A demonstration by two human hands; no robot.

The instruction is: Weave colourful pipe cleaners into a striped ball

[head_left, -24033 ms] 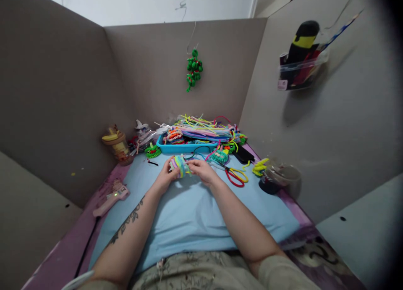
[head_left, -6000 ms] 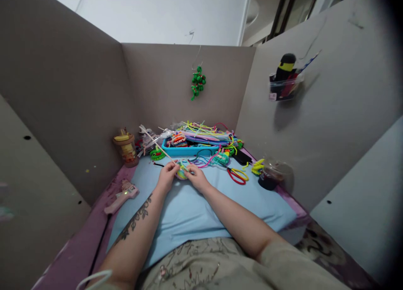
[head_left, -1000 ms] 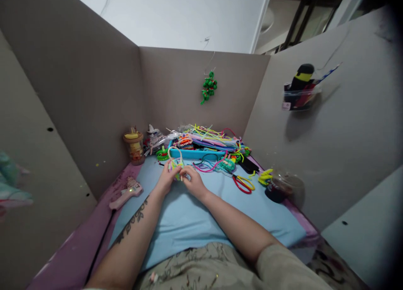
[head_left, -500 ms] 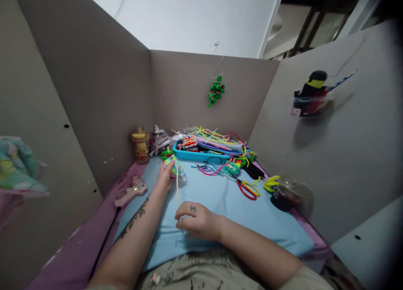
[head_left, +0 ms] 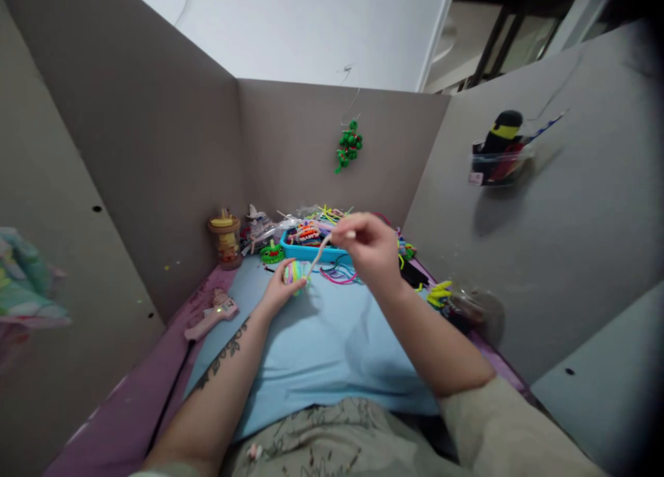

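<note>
My left hand [head_left: 277, 292] is closed around a small round pastel pipe-cleaner piece [head_left: 296, 272], striped in green, yellow and pink, just above the light blue cushion [head_left: 321, 345]. A pale pipe cleaner [head_left: 319, 250] runs taut from that piece up and right to my right hand [head_left: 366, 245]. That hand is raised above the cushion and pinches the pale strand's free end between thumb and fingers.
A blue tray [head_left: 301, 247] heaped with coloured pipe cleaners sits at the back. A lidded cup [head_left: 225, 239] stands at the back left; a pink glue gun [head_left: 211, 314] lies at the left edge. Grey panels wall three sides. A green ornament [head_left: 348, 144] hangs behind.
My right hand has risen from the cushion near my lap to above the tray, pulling the pale pipe cleaner taut. My left hand has kept hold of the pastel piece.
</note>
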